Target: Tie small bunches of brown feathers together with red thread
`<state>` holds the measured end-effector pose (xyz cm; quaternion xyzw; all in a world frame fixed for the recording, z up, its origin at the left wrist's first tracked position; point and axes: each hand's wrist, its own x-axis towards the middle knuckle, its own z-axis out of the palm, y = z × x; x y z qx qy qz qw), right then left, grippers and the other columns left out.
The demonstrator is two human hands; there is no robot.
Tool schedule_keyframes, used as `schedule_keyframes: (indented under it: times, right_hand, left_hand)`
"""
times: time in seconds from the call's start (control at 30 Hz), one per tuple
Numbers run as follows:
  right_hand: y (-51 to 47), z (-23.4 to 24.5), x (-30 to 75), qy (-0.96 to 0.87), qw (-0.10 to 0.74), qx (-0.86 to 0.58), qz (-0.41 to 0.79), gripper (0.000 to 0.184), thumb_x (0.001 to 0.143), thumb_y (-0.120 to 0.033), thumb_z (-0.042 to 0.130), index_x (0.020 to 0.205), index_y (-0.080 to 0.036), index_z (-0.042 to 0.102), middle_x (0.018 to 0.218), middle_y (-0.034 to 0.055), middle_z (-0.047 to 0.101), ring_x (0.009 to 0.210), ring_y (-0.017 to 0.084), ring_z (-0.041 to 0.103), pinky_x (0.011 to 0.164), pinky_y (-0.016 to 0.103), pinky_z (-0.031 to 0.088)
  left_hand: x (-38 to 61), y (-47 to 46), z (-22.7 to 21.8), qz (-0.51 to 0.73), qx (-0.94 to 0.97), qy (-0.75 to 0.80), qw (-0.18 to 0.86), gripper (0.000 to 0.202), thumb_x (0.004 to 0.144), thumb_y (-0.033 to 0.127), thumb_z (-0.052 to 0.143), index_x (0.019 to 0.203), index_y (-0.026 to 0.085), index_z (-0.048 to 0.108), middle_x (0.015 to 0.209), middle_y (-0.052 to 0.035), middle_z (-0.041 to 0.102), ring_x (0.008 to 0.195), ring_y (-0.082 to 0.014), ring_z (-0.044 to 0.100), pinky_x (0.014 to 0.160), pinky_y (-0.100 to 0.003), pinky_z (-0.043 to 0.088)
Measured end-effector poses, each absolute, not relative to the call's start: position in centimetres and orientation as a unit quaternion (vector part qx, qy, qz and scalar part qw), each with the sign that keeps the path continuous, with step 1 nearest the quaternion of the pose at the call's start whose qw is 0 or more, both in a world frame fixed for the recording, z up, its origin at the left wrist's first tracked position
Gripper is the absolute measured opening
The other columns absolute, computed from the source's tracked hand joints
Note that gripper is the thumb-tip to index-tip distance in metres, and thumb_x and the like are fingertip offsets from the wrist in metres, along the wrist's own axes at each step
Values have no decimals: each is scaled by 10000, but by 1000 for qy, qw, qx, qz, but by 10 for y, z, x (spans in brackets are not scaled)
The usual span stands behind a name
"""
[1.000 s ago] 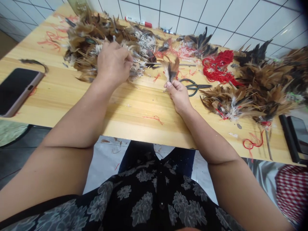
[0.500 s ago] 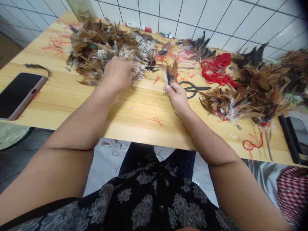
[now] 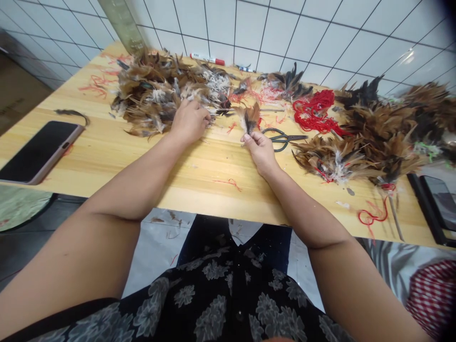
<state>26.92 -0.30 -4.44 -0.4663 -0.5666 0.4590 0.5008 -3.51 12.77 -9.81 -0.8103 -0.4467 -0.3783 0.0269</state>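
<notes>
Closest to us are our own forearms and a black flowered top (image 3: 213, 304), with dark trousers (image 3: 231, 237) below the table edge. Our arms reach out over a pale wooden table (image 3: 210, 194), where a short strand of red thread (image 3: 228, 183) lies just in front of our hands.

Our right hand (image 3: 261, 153) has thumb and fingertips pinched together on the base of a small tuft of feathers (image 3: 249, 118), which stands up above the hand, brown and dark with white down at its foot. Our left hand (image 3: 190, 122) is curled against the near edge of a large heap of brown feathers (image 3: 153, 90), fingers among the strands; we cannot tell whether they are closed on anything.

Just right of the tuft lie dark scissors (image 3: 283, 139), and beyond them a tangled bundle of red thread (image 3: 313, 111). Further right sits a second heap of brown and black feathers (image 3: 377, 137), with a loop of red thread (image 3: 372, 216) near the table edge. A phone (image 3: 39, 152) lies far left. At the far edge, a red-capped marker (image 3: 207, 59) lies by the white tiled wall (image 3: 320, 33).
</notes>
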Motion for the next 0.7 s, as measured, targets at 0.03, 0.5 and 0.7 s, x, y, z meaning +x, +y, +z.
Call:
schedule_keyframes:
  times: [0.03,0.5,0.7]
  right_hand:
    - [-3,-43,269,-562,500,-472,460,284,1067,-393,802,859,-233,694,759,-56,536,763,148,451,780,336,338]
    - [-8,-35,268,-566,494,-486,447,280,1079,-342,785,838,-237,688,758,-56,532,760,145,453,775,332,350]
    - [-7,-39,270,-579,493,-475,443,296,1109,-371,789,871,-239,671,775,-48,536,758,148,451,770,330,346]
  left_hand:
    - [-34,127,-97,-376,-809,-450,25,330,1206,534,699,1037,265,790,1111,-140,794,1281,-423,737,1160,-566,590]
    - [-28,94,-43,-241,-831,-501,25,206,1274,355,636,1335,227,785,1427,-100,804,1413,-313,635,1365,-661,471]
    - [-1,79,-42,-209,-861,-464,12,242,1173,253,707,1313,233,904,1498,-140,809,1505,-416,629,1365,-633,488]
